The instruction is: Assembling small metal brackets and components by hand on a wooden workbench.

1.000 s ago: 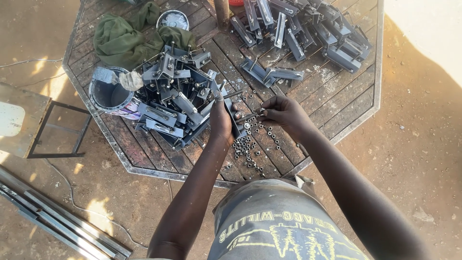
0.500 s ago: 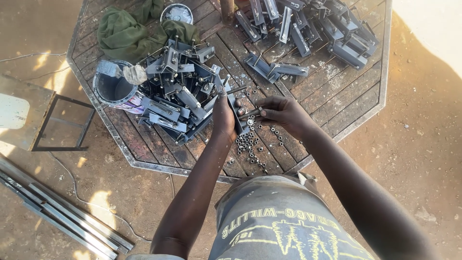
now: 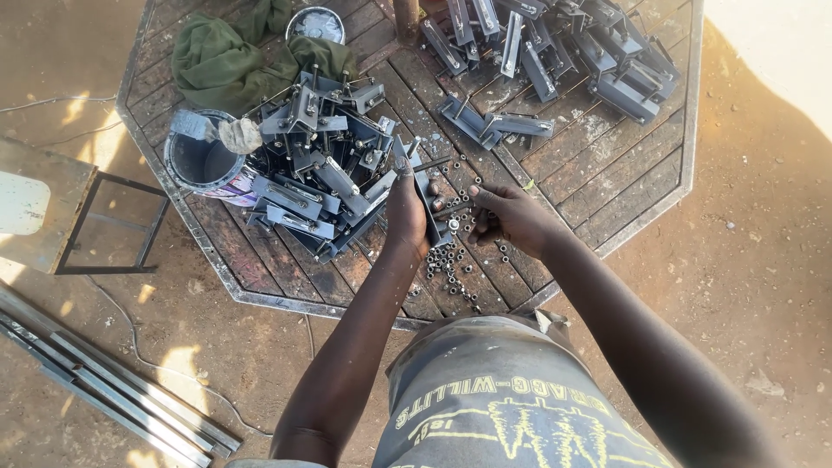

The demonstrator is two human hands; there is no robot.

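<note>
My left hand (image 3: 406, 215) grips a dark grey metal bracket (image 3: 432, 208) with a threaded bolt sticking out, held upright over the wooden octagonal table (image 3: 607, 186). My right hand (image 3: 511, 217) is at the bolt's end, fingers pinched on a small nut. Under both hands lies a scatter of small nuts (image 3: 451, 260). Just left of my left hand is a heap of similar grey brackets with bolts (image 3: 321, 165).
A second batch of brackets (image 3: 563, 43) lies at the table's far side, with two more (image 3: 490, 126) apart in the middle. A paint tin with a brush (image 3: 204, 156), a green cloth (image 3: 225, 56) and a small tin (image 3: 316, 22) stand at left. Metal bars (image 3: 104, 381) and a frame (image 3: 95, 230) lie on the ground.
The view has shifted slightly. My hands stay at the same bracket, the right hand's fingers working at the bolt's end.
</note>
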